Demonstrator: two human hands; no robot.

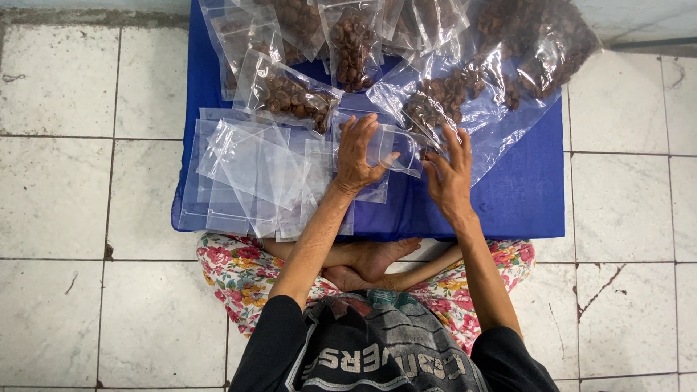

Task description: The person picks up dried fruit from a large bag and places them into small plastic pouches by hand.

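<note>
My left hand [357,156] and my right hand [449,174] hold a small clear plastic pouch [398,149] open between them above a blue cloth [523,189]. The left hand grips the pouch's left edge, the right hand its right edge. Just beyond the right hand lies a large clear bag [472,94] spilling brown nut-like pieces. A loose pile of empty clear pouches [254,178] lies to the left of my left hand.
Several filled pouches of brown pieces [290,94] lie along the far edge of the cloth. The cloth rests on a white tiled floor [72,189]. My crossed legs in floral trousers [232,268] sit at the cloth's near edge.
</note>
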